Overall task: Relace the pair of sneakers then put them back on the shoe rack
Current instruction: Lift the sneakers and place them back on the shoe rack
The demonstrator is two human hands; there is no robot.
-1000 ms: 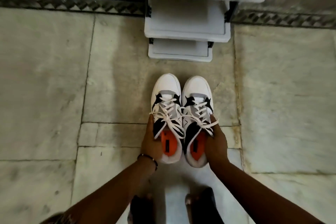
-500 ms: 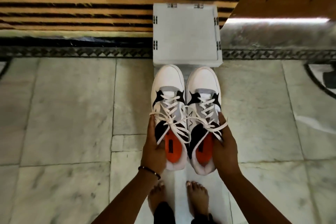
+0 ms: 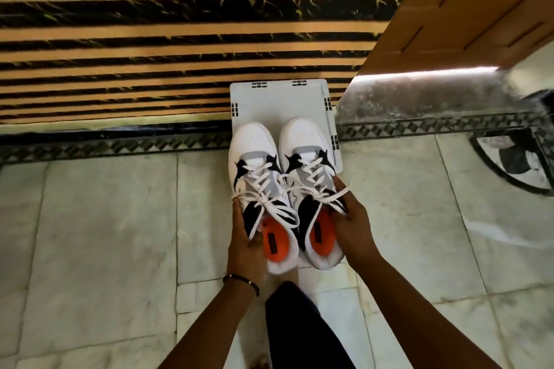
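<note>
Two white, grey and black sneakers with orange insoles and white laces are held side by side, toes pointing away from me. My left hand point(image 3: 246, 244) grips the outer side of the left sneaker point(image 3: 254, 159) near its heel. My right hand point(image 3: 349, 222) grips the outer side of the right sneaker point(image 3: 302, 141) the same way. Both shoes hang in the air in front of and partly over the top of the white plastic shoe rack point(image 3: 278, 102), which stands against the wall. Loose lace ends drape over my fingers.
A wall of tan and black horizontal stripes point(image 3: 180, 33) rises behind the rack. A wooden door point(image 3: 467, 9) is at the upper right. Pale marble floor tiles point(image 3: 105, 234) spread around; a dark patterned border runs along the wall. My leg in dark trousers point(image 3: 296, 326) is below.
The pair has risen from the floor and moved forward, now overlapping the rack's top. My view has tilted up, showing the striped wall and door.
</note>
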